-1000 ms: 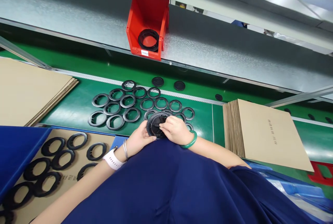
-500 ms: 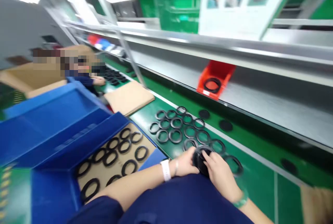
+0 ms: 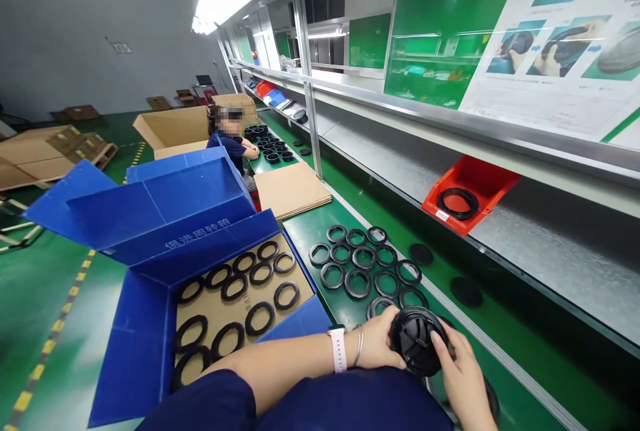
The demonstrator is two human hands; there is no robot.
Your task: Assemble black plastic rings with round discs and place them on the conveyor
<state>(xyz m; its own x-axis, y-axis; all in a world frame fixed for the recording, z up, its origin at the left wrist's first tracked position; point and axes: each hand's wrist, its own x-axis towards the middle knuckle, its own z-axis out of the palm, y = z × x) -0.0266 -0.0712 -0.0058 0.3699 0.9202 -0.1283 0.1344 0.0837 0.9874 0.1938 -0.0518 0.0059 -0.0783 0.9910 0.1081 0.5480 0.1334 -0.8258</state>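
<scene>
While both hands close around it, the black round cover (image 3: 416, 340) sits between them just above the near edge of the green belt (image 3: 390, 217). Its left rim rests in the left hand (image 3: 379, 345), whose fingers wrap behind it, and the right hand (image 3: 463, 372) grips its right rim with fingertips on the face. Loose black rings (image 3: 367, 261) lie on the belt just beyond the cover, and the blue box (image 3: 165, 264) stands left of it.
</scene>
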